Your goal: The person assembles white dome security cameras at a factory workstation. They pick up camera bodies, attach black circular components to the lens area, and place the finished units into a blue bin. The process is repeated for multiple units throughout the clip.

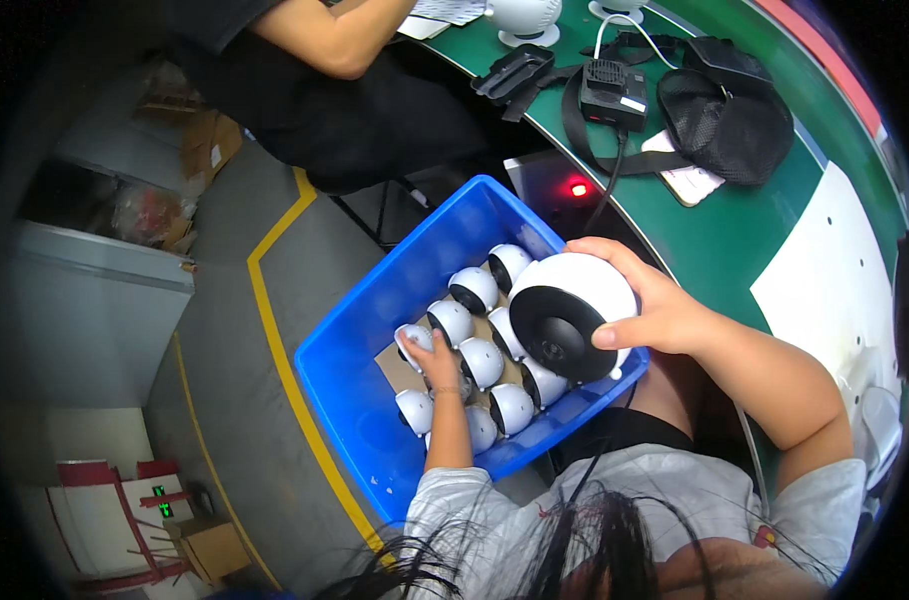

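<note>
Right grip (664, 312) clasps a round white device (604, 285), fingers over its far right side and thumb against its black face (552, 330). Going by the head view, the only one, this device is just left of the right hand, above the right side of a blue bin (344, 400). Its black face turns toward the near left; being so round, it shows no clear long axis.

Left grip (438, 366) reaches down into the bin, fingertips at a white ball-shaped unit (412, 340); whether they are squeezed on it I cannot tell. That unit lies just beyond the left hand, slightly to its left, and well apart from the right hand, so the left is nearer. More white units (481, 363) stand tilted in the bin, mostly to the right of the left hand. Farther right is a green tabletop (726, 258).
</note>
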A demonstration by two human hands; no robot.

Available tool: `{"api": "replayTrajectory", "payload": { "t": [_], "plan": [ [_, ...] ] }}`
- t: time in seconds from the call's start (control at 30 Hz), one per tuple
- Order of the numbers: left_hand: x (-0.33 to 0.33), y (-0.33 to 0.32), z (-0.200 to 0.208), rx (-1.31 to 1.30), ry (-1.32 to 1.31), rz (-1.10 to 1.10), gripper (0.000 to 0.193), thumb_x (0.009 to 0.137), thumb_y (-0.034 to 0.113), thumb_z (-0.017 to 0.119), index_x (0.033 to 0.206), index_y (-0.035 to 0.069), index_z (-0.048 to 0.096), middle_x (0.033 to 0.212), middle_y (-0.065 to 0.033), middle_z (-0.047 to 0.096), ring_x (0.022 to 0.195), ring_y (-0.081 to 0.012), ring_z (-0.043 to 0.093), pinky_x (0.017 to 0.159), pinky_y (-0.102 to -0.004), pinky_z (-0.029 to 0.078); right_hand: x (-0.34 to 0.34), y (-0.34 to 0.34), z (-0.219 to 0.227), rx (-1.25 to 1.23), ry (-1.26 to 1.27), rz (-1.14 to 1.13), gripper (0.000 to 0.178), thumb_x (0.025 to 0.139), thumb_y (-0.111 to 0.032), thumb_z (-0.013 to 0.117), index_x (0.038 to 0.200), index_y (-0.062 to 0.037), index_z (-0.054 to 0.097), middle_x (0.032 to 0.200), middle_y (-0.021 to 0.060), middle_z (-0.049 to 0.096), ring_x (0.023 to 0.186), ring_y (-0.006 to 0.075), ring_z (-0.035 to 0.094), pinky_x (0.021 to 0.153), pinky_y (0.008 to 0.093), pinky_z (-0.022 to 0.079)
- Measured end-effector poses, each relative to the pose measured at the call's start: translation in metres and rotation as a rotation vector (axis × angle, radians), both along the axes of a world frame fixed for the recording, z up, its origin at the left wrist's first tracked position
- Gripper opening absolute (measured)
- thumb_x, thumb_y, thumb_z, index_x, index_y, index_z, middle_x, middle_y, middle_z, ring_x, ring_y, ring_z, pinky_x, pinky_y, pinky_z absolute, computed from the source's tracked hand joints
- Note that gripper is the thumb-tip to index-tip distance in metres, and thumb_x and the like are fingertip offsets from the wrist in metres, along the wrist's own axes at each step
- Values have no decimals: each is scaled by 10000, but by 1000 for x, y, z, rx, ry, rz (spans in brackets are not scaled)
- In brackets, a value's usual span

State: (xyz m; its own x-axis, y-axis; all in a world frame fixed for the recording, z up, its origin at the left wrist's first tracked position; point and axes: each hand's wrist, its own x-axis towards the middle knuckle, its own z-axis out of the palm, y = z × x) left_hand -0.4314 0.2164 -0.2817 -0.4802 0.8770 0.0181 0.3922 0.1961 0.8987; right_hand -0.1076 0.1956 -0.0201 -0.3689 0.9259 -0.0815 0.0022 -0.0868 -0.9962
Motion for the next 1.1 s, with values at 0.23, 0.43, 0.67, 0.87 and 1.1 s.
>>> {"api": "replayTrajectory", "payload": {
  "t": [0.23,0.43,0.67,0.87,1.1],
  "plan": [
    [134,-86,197,147,-1234,-699,944,692,543,645,1360,128,121,1378,-99,218,1240,-285,308,984,-399,322,-22,-33,4,660,-462,3,770,534,-233,771,1201,-60,428,1258,191,355,1183,377,353,963,416,334],
    [146,-100,179,39,-1271,-527,922,599,481,725,1310,103,275,1293,-64,382,1207,-232,377,1011,-402,319,-19,-59,16,663,-545,248,714,614,-258,725,1241,-126,412,1336,171,284,1272,376,221,1003,533,187],
    [-34,-70,63,186,-570,146,722,754,210,574,1357,70,201,1286,-172,319,1147,-311,379,947,-393,334,43,-3,18,938,-835,-406,456,656,-116,609,1097,-68,504,1207,124,467,1198,295,370,988,434,247],
    [-155,-41,7,-238,-381,357,745,709,351,629,1334,127,290,1253,-169,369,1016,-330,482,713,-443,467,45,19,0,695,-1018,-310,404,664,-190,640,1032,-60,536,1180,110,490,1196,295,360,1008,422,210],
    [-177,6,-16,-541,-351,310,759,685,501,571,1313,162,310,1151,-147,484,898,-345,545,498,-436,473,43,22,2,600,-940,-360,401,648,-177,633,1024,-70,544,1161,100,510,1176,283,384,1005,417,216]
  ]
}}
